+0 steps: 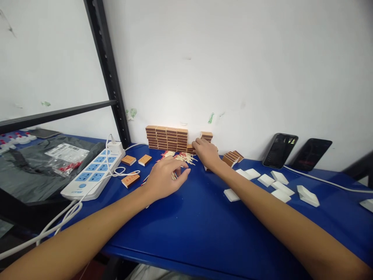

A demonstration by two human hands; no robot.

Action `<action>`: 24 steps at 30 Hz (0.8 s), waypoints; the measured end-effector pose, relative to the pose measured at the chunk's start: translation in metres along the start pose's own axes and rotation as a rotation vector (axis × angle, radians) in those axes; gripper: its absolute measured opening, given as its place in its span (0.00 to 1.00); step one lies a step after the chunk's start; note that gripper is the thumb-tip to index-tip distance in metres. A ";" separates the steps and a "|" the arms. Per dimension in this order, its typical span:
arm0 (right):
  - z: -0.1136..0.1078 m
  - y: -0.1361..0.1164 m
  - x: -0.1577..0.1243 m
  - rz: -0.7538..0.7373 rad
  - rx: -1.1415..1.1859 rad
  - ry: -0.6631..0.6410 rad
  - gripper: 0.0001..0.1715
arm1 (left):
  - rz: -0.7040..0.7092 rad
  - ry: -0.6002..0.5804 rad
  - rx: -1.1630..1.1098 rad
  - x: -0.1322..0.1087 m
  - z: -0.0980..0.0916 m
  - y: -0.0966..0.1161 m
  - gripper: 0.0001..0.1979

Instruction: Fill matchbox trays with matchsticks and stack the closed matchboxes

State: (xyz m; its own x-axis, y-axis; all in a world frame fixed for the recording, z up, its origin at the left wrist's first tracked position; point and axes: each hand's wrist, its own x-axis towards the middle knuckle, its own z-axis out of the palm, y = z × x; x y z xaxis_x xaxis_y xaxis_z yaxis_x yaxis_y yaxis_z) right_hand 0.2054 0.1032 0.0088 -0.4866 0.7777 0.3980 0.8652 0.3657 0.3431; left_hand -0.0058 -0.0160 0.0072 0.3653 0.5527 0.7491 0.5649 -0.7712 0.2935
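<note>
Matchboxes are stacked flat into a low wall point(167, 138) against the white wall. At its right end a single matchbox point(190, 149) lies low, and the curled fingers of my right hand point(205, 152) close on it; their tips are partly hidden. Behind that hand stands a short stack of matchboxes point(206, 135). My left hand point(166, 175) hovers low over the table, thumb and fingers apart, with nothing visibly gripped. Loose red-tipped matches point(185, 157) lie in a pile just beyond it, and some show under its fingers.
Three matchboxes point(145, 160) lie near a white power strip point(96, 171) with cables at left. Leaning matchboxes point(232, 157) and several white pieces point(280, 188) lie right. Two phones point(280, 151) lean on the wall. A black shelf post point(109, 58) rises left.
</note>
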 end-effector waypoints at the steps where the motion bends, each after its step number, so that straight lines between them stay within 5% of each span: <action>1: 0.001 0.000 0.001 0.003 -0.005 -0.005 0.12 | -0.001 -0.003 0.001 0.000 0.000 0.000 0.05; 9: 0.001 -0.002 0.015 0.021 -0.001 -0.048 0.14 | -0.006 0.000 -0.009 0.000 -0.001 0.001 0.06; 24: -0.040 0.019 0.032 0.357 0.485 0.184 0.18 | 0.005 -0.003 -0.018 -0.001 -0.001 0.000 0.06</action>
State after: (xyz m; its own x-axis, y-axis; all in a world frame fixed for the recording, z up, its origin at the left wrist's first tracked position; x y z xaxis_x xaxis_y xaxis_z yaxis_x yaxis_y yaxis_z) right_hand 0.2018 0.1147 0.0619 -0.1333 0.8099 0.5713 0.9138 0.3237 -0.2456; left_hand -0.0068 -0.0162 0.0068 0.3705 0.5499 0.7486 0.5495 -0.7795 0.3007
